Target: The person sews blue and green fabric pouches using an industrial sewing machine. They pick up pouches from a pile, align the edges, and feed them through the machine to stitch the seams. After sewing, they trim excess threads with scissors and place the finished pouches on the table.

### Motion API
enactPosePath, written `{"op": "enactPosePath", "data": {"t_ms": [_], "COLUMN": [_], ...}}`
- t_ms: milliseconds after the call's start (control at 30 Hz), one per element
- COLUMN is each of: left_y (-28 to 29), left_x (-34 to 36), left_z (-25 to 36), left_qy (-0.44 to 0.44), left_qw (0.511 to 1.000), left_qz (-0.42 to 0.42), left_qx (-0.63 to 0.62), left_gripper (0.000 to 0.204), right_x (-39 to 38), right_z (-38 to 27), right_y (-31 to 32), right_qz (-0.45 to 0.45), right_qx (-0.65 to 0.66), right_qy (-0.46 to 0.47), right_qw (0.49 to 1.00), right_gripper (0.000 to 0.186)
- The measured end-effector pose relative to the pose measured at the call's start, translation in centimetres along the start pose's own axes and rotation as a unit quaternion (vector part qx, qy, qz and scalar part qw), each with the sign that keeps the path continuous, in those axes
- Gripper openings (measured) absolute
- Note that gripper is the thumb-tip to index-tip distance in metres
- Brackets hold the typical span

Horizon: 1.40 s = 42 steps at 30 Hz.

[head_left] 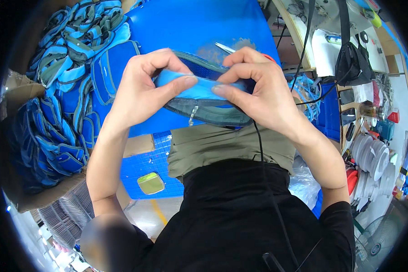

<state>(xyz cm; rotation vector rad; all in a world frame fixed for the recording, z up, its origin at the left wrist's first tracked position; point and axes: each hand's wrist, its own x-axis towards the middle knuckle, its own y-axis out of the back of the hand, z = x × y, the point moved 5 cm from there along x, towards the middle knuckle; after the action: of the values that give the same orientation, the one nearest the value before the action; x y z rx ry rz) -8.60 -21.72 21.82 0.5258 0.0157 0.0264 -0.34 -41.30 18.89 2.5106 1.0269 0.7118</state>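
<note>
A light-blue and dark-grey fabric piece with a curved padded band is held up in front of me, over the blue work surface. My left hand pinches its light-blue part between thumb and fingers. On the opposite side my right hand grips the same light-blue fabric, thumb below and fingers above. A pair of scissors shows behind the right hand, blade pointing left and a bit of red handle at the knuckles. Whether that hand also holds them, I cannot tell. A small whitish strip hangs at the piece's lower edge.
Similar blue-and-grey pieces lie heaped at the far left, and more fill a cardboard box nearer me. The blue table spans the middle. A black cord hangs beside my right wrist. To the right, a black pouch dangles by a strap.
</note>
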Motion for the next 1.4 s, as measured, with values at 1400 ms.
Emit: {"op": "enactPosePath", "data": {"t_ms": [1400], "left_y": [-0.4], "left_x": [-6.5], "left_z": [7.9], "left_qy": [-0.157], "left_qw": [0.962], "left_qz": [0.154], "left_qx": [0.16], "left_gripper": [0.022], "right_x": [-3.1], "right_z": [-5.4], "right_y": [1.4], "right_qz": [0.079], "right_qx": [0.115], "right_qy": [0.066], "right_qw": [0.988], "right_gripper": [0.027]}}
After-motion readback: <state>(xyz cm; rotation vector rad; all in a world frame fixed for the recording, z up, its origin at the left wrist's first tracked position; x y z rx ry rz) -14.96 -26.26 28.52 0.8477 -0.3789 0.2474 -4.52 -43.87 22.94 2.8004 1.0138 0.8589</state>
